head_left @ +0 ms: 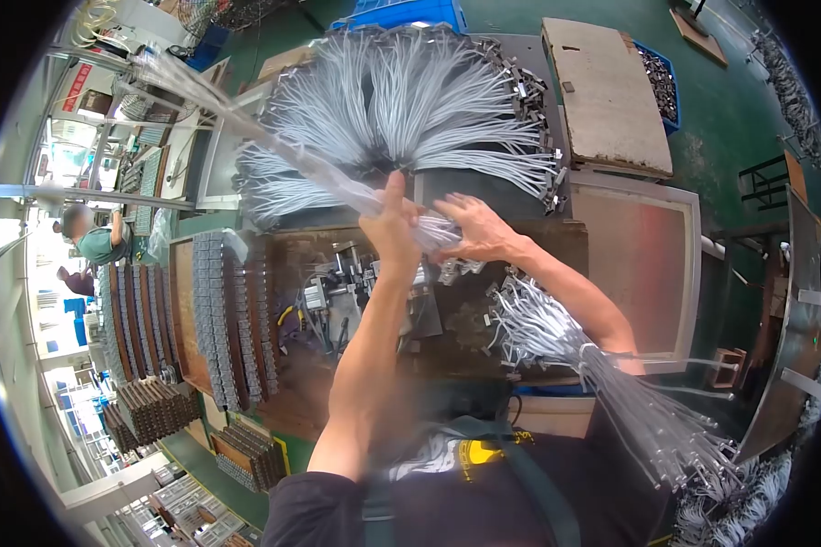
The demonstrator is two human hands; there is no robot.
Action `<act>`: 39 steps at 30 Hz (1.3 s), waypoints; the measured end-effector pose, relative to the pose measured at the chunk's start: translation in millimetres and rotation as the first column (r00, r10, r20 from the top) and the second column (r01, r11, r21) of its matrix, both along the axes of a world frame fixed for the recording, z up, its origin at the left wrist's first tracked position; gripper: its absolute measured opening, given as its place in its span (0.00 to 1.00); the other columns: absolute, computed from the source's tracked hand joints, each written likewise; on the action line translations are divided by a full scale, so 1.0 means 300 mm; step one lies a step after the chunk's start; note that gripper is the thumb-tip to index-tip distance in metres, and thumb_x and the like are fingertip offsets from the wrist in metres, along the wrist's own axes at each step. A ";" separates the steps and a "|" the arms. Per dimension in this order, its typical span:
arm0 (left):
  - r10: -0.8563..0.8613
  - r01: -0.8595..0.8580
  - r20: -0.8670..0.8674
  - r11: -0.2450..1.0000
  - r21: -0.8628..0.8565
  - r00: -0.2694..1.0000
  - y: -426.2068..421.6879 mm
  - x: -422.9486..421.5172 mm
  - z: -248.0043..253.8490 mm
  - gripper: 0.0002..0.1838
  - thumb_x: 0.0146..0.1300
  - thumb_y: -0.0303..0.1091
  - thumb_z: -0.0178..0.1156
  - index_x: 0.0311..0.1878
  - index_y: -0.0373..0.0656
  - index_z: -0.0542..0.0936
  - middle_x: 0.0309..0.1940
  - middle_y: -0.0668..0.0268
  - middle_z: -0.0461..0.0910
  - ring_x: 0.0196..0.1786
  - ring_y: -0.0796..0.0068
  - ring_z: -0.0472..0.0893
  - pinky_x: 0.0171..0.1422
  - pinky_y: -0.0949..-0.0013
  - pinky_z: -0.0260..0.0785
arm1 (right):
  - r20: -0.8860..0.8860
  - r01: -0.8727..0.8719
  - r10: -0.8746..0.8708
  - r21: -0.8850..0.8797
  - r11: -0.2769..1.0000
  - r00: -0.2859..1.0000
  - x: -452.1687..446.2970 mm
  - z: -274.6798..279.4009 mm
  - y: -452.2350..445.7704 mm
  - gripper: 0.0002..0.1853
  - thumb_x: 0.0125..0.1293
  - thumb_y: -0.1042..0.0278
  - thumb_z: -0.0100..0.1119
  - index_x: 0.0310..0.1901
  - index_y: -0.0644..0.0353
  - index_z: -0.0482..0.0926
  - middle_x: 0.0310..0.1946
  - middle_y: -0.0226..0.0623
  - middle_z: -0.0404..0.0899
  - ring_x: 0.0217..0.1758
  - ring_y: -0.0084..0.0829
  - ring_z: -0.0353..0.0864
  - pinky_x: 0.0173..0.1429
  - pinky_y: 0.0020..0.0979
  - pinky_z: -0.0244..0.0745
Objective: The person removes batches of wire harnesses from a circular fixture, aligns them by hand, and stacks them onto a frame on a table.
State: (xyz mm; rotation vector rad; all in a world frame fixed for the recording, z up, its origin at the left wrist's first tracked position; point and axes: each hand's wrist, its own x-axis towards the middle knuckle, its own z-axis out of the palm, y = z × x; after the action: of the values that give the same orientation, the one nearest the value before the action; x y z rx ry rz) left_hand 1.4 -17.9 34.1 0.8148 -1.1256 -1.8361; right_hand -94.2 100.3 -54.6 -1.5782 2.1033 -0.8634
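1. Where the held cable bunch (324,178) crosses the left of the cable fan (401,91), its far tip blurs.
2. Its long axis slants from the fan's near middle toward far left.
3. Two hands: left hand (390,228) wrapped around the bunch, right hand (477,232) curled at its near end, grip unclear.
4. One tied bunch (536,319), front-right of the fan.

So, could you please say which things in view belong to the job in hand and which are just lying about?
In the job, apparently: cable bundle in the left hand, right hand at its near end; fanned cables; tied cables.

Lying about, apparently: yellow-handled tool; beige board; silver-framed panel at right.
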 end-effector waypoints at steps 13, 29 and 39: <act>-0.260 0.309 0.408 0.949 -0.058 0.875 0.093 0.189 -0.023 0.27 0.58 0.29 0.74 0.59 0.38 0.75 0.55 0.57 0.78 0.59 0.60 0.78 0.67 0.57 0.70 | -0.102 -0.096 0.113 0.158 0.983 0.988 -0.175 0.316 -0.015 0.14 0.50 0.63 0.67 0.38 0.60 0.81 0.28 0.52 0.83 0.37 0.54 0.85 0.43 0.50 0.78; 0.126 0.322 0.574 0.721 -0.613 0.809 -0.452 0.209 -0.272 0.13 0.69 0.29 0.64 0.26 0.38 0.79 0.17 0.69 0.74 0.19 0.74 0.70 0.30 0.67 0.64 | 0.127 0.024 -0.019 -0.040 0.999 0.992 -0.386 0.392 -0.048 0.12 0.45 0.77 0.66 0.34 0.66 0.80 0.20 0.42 0.74 0.24 0.31 0.74 0.33 0.35 0.70; -0.186 0.637 0.639 0.477 -0.605 0.746 -0.603 0.062 -0.510 0.11 0.58 0.18 0.57 0.45 0.35 0.79 0.41 0.46 0.81 0.44 0.40 0.80 0.48 0.53 0.74 | -0.251 0.017 -0.005 0.045 0.999 0.968 -0.479 0.388 -0.167 0.17 0.45 0.71 0.72 0.41 0.60 0.83 0.32 0.45 0.85 0.37 0.49 0.85 0.43 0.44 0.78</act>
State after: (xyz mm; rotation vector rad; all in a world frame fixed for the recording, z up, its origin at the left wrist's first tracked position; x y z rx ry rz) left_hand 20.1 -198.7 -118.8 0.4419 -2.4695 -1.1831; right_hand -237.8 50.3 61.9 -1.7302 2.2871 -0.6406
